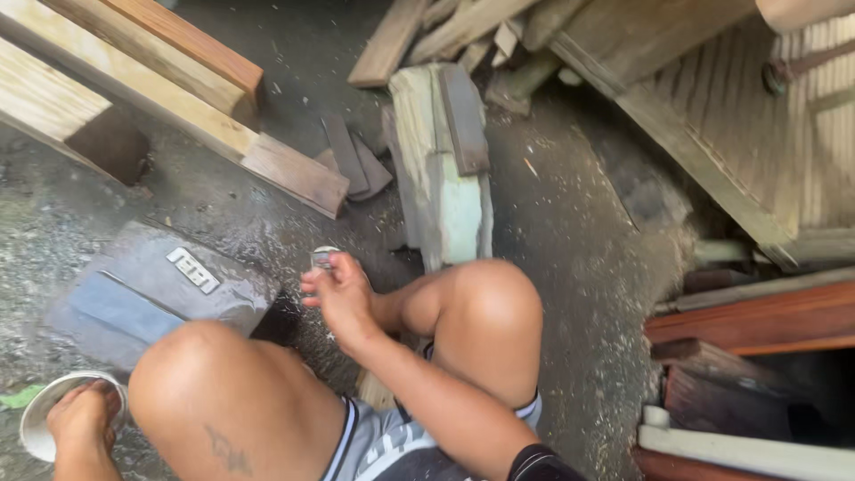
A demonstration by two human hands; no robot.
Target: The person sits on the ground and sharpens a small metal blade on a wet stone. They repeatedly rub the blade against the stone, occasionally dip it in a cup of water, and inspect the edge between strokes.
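I am squatting on wet, dark ground with both bare knees in view. My right hand (338, 298) reaches forward between my knees, fingers closed around a small shiny metal object (322, 258). At the bottom left my left hand (82, 419) rests in a white bowl (40, 419) on the ground, fingers curled over its rim. A flat grey stone slab (151, 289) with a small white label lies just beyond my left knee.
A pale stone block (441, 169) stands ahead, with a dark flat piece on it. Wooden beams (160, 85) lie at the upper left, scrap boards (445, 31) at the top. Wooden panels and reddish planks (757, 321) fill the right side. Sawdust covers the ground.
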